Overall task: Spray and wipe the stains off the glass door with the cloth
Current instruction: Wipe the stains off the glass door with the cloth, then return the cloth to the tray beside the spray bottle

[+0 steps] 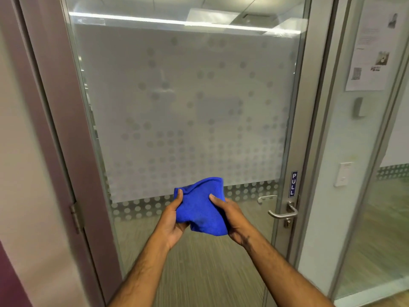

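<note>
Now: your left hand (172, 220) and right hand (232, 220) both clamp the blue cloth (200, 206), thumbs on top | cloth is bunched between them, in front of the lower door (188, 107) glass | handle (282, 214) sits right of your hands

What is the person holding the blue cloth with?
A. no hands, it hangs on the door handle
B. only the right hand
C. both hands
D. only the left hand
C: the left hand and the right hand each grip one side of the bunched blue cloth, held in front of the glass door, apart from the door handle.
</note>
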`<action>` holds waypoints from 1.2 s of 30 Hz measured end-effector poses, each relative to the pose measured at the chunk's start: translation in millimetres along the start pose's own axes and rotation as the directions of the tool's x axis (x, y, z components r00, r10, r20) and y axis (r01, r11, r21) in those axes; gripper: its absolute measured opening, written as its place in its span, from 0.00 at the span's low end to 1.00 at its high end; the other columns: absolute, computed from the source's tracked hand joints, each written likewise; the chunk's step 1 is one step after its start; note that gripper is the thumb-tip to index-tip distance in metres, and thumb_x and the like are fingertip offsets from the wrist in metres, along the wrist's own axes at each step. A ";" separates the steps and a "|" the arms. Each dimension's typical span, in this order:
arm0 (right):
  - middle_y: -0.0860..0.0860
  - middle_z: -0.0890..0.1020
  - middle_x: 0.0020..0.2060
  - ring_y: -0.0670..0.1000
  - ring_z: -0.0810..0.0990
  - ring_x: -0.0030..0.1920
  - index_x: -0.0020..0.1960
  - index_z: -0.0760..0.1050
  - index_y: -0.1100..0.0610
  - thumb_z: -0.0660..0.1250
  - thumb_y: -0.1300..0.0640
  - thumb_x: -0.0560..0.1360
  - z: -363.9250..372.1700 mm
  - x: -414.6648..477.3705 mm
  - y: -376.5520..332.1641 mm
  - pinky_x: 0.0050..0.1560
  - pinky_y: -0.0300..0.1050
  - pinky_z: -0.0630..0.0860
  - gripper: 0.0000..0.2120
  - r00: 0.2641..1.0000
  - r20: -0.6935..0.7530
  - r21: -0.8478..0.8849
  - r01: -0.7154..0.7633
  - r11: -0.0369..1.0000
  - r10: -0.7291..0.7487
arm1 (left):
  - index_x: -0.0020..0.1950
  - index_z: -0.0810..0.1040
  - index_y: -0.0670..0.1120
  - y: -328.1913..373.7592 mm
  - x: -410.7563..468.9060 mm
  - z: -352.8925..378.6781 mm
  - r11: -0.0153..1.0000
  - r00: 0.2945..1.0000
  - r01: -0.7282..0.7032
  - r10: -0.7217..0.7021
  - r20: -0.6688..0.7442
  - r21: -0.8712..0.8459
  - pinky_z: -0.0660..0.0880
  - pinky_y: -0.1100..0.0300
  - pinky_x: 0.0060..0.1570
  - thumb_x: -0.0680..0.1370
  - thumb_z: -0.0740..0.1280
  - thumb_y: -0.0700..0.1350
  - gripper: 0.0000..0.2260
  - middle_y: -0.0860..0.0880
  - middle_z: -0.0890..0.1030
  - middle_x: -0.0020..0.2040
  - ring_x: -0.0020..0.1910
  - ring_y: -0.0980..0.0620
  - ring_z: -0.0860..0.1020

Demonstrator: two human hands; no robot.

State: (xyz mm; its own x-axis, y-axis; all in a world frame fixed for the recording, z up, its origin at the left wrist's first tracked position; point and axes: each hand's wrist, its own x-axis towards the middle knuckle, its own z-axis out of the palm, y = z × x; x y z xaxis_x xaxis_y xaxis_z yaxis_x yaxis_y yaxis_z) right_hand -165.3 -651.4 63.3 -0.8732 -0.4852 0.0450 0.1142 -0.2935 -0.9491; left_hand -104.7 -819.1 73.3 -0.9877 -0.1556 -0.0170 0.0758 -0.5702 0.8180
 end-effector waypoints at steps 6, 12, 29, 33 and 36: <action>0.58 0.86 0.52 0.60 0.86 0.53 0.59 0.80 0.59 0.77 0.53 0.71 -22.3 -18.4 6.4 0.51 0.60 0.83 0.19 0.968 -0.245 0.017 0.059 0.998 -0.053 | 0.64 0.82 0.45 -1.7 7.0 5.7 0.959 0.982 0.030 -0.081 0.171 0.280 0.79 0.51 0.55 0.78 0.70 0.59 0.22 0.42 0.85 0.60 0.59 0.45 0.84; 0.57 0.87 0.50 0.59 0.86 0.51 0.57 0.81 0.59 0.75 0.55 0.74 -70.6 -67.3 0.5 0.52 0.58 0.83 0.15 0.884 -0.452 -0.064 0.102 0.993 -0.120 | 0.66 0.78 0.43 -54.5 21.3 50.9 0.921 0.973 -0.020 -0.072 0.220 0.390 0.83 0.57 0.47 0.78 0.72 0.39 0.16 0.43 0.86 0.59 0.55 0.46 0.86; 0.51 0.88 0.47 0.51 0.87 0.47 0.53 0.82 0.56 0.72 0.51 0.75 -287.3 -332.0 -60.2 0.39 0.42 0.80 0.11 0.530 -0.819 -0.218 0.063 0.974 -0.218 | 0.56 0.78 0.50 -273.5 -66.8 321.1 0.812 0.876 0.189 -0.393 0.278 0.552 0.79 0.31 0.52 0.81 0.63 0.64 0.18 0.43 0.84 0.58 0.56 0.36 0.83; 0.50 0.88 0.45 0.49 0.87 0.44 0.52 0.82 0.56 0.73 0.52 0.75 -327.6 -400.4 -72.0 0.35 0.40 0.80 0.09 0.418 -0.879 -0.211 0.086 0.974 -0.228 | 0.57 0.79 0.51 -321.3 -103.0 381.3 0.796 0.816 0.213 -0.464 0.346 0.566 0.82 0.40 0.47 0.82 0.60 0.63 0.18 0.44 0.85 0.57 0.52 0.40 0.84; 0.51 0.88 0.46 0.49 0.87 0.44 0.53 0.82 0.57 0.72 0.52 0.76 -353.8 -452.5 -79.3 0.35 0.41 0.81 0.10 0.324 -0.918 -0.202 0.110 0.973 -0.227 | 0.64 0.78 0.50 -358.4 -132.4 424.2 0.779 0.739 0.243 -0.535 0.411 0.578 0.81 0.39 0.51 0.82 0.60 0.64 0.21 0.44 0.85 0.59 0.55 0.39 0.84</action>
State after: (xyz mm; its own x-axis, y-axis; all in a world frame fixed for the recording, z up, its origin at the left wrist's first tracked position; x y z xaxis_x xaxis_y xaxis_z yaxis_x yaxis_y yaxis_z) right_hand 53.2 -117.2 8.0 -0.7441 0.6656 -0.0564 -0.0803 -0.1730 -0.9816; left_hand -59.2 -252.0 26.3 -0.8262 0.5212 -0.2138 -0.2602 -0.0163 0.9654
